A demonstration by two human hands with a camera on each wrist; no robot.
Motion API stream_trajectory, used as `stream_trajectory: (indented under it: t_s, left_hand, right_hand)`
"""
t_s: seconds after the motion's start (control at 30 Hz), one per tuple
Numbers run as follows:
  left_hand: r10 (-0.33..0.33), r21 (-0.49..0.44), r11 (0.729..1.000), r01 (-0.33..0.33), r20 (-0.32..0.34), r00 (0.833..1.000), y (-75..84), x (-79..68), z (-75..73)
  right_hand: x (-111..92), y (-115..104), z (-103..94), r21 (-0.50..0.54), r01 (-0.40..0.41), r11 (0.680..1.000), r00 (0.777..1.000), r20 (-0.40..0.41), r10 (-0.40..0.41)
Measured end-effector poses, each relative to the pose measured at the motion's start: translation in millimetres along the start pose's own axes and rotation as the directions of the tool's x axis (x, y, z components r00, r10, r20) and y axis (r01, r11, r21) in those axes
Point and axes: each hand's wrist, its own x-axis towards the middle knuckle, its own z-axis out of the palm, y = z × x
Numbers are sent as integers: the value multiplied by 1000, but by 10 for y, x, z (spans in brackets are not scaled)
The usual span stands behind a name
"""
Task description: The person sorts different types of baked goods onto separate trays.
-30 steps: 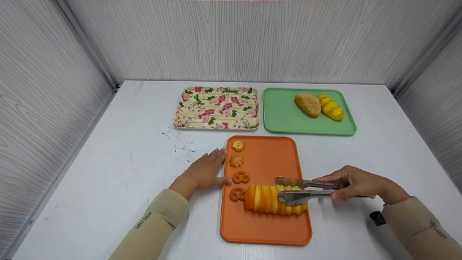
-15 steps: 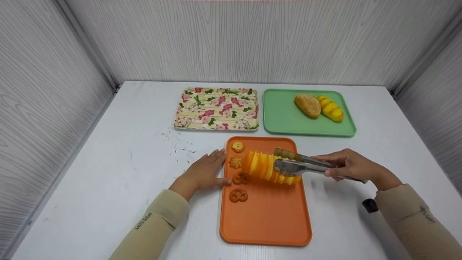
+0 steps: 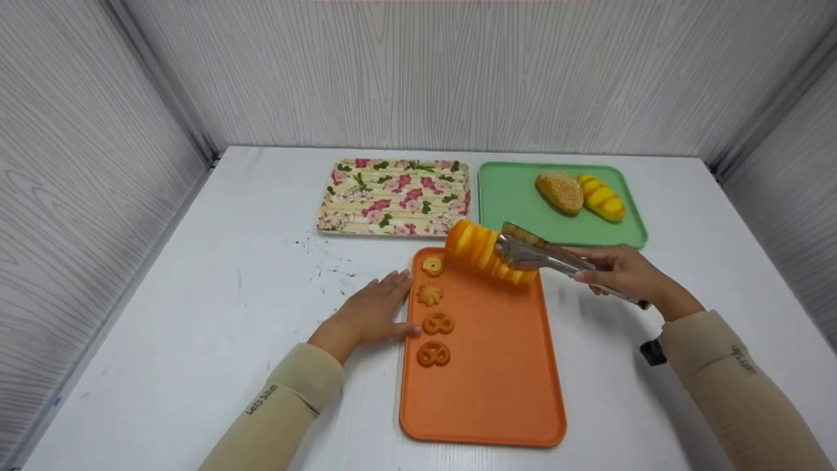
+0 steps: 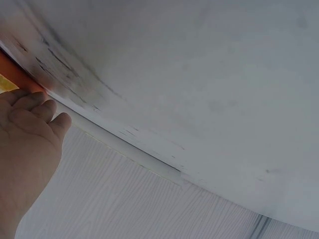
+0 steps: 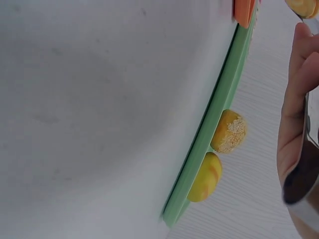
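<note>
My right hand (image 3: 624,273) grips metal tongs (image 3: 556,259), whose tips clasp a ridged orange-yellow bread loaf (image 3: 480,248). The loaf hangs tilted over the far end of the orange tray (image 3: 490,379). In the right wrist view the hand (image 5: 299,104) and the tongs' handle (image 5: 301,172) fill the right edge. My left hand (image 3: 369,311) lies with straight fingers against the tray's left rim, its thumb over the edge. Along that side sit two piped cookies (image 3: 430,295) and two pretzels (image 3: 433,354). The left wrist view shows the left hand's (image 4: 30,134) fingertips at the orange rim.
Behind the orange tray lie a flowered tray (image 3: 392,196) at left and a green tray (image 3: 507,203) at right. On the green one rest a seeded bun (image 3: 560,192) and a yellow striped bread (image 3: 601,198). Pale wood-grain walls enclose the white table (image 3: 196,294).
The right hand has lifted the loaf in the tongs and carried it from the near part of the orange tray to its far end. The left hand has stayed put.
</note>
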Motion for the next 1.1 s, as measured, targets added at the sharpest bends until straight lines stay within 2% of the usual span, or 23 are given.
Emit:
stream_trajectory:
  t_s: [0.13, 0.2, 0.27, 0.33, 0.43, 0.53, 0.8, 1.1]
  left_hand:
    - [-6, 4, 1000, 6, -1, 1000, 8, 2, -2]
    - [-11, 7, 1000, 11, 1, 1000, 11, 5, -5]
    - [-14, 12, 1000, 13, 1, 1000, 11, 5, -7]
    - [-17, 15, 1000, 17, 2, 1000, 9, 6, -4]
    - [-17, 12, 1000, 17, 4, 1000, 13, 1, -10]
    - [-13, 11, 1000, 13, 2, 1000, 19, -5, -17]
    - [15, 36, 999, -15, -8, 1000, 14, -1, -11]
    - [10, 27, 1000, -10, -12, 1000, 12, 0, -12]
  right_hand:
    - [61, -26, -24, -19, -115, 993, 988, -108, 112]
    - [81, -121, -29, -24, -159, 987, 978, -143, 154]
    - [110, -99, -53, -26, -190, 981, 968, -171, 183]
    - [138, -69, -71, -16, -198, 980, 962, -194, 191]
    - [182, 109, -109, 7, -194, 981, 954, -231, 191]
    - [210, 137, -107, 16, -193, 981, 946, -262, 191]
    - [286, 167, -89, 0, -254, 967, 912, -334, 240]
    - [327, 168, -68, -26, -330, 944, 886, -353, 300]
